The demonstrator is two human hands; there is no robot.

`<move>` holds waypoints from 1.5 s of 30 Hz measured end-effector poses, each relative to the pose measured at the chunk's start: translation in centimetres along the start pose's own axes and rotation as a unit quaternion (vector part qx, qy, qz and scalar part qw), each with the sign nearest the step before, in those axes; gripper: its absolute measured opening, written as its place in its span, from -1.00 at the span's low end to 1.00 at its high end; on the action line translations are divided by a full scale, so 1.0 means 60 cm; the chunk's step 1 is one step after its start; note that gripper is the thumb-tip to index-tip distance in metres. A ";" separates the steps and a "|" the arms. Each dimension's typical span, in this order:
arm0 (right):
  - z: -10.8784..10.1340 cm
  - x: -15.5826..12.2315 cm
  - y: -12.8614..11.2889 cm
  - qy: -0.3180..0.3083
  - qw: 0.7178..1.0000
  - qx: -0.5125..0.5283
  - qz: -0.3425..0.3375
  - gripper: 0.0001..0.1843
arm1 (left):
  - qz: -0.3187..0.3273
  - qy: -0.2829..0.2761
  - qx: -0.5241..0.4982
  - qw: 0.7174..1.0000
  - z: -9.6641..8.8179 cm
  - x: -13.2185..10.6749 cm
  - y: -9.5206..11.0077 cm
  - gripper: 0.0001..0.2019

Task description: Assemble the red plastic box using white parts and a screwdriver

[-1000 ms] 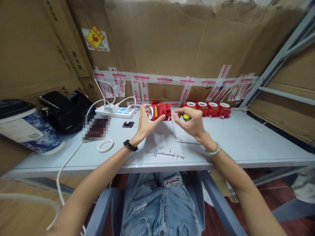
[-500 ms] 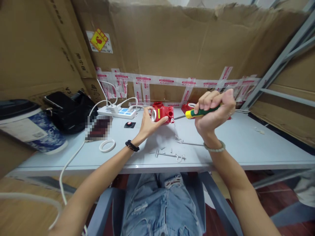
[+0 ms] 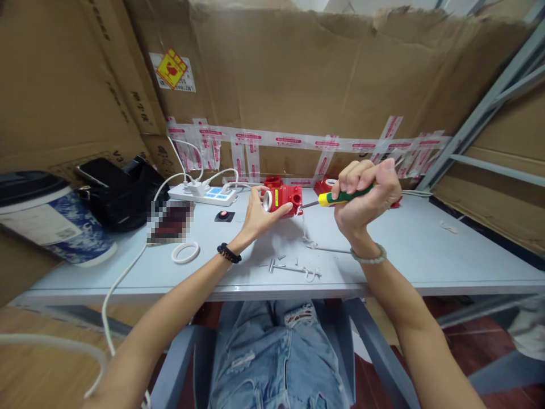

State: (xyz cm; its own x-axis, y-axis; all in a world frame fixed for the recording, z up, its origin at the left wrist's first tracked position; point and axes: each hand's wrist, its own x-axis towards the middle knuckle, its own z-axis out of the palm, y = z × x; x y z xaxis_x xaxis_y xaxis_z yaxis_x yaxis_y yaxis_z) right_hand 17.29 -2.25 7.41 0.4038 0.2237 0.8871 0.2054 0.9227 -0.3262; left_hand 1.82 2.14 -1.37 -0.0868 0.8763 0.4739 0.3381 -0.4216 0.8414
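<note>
In the middle of the table lies a red housing (image 3: pixel 286 199) with a yellow label and a white ring at its left end. My left hand (image 3: pixel 256 215) grips it from the left, thumb along its front. My right hand (image 3: pixel 361 196) is closed round the green and yellow handle of a screwdriver (image 3: pixel 340 196). The shaft points left, its tip at the right end of the housing; whether it sits in a screw I cannot tell. A white string hangs from that end down to a thin metal rod (image 3: pixel 332 249) under my right wrist.
A T-shaped metal rod (image 3: pixel 289 268) and several small screws lie near the front edge. Leftward are a white ring (image 3: pixel 185 252), a power strip (image 3: pixel 213 195), a black bag (image 3: pixel 123 196) and a large paper cup (image 3: pixel 51 221). Another red part (image 3: pixel 324 185) stands behind my right hand.
My right hand and the screwdriver have shifted slightly left, and the fist has turned a little. The red housing has moved very slightly right in my left hand.
</note>
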 end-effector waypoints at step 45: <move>-0.098 0.019 -0.070 -0.422 0.819 -0.368 -0.124 -0.72 | -0.004 0.001 0.072 0.997 -0.020 0.015 -0.008 -0.32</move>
State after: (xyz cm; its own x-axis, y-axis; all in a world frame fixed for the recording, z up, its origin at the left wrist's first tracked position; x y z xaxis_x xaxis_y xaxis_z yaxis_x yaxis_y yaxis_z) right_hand 22.13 -7.74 7.85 -0.4274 0.4820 0.7649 0.7955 0.6025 0.0648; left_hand 0.47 2.84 -1.01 -0.0914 0.8791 0.4678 0.4682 -0.3767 0.7993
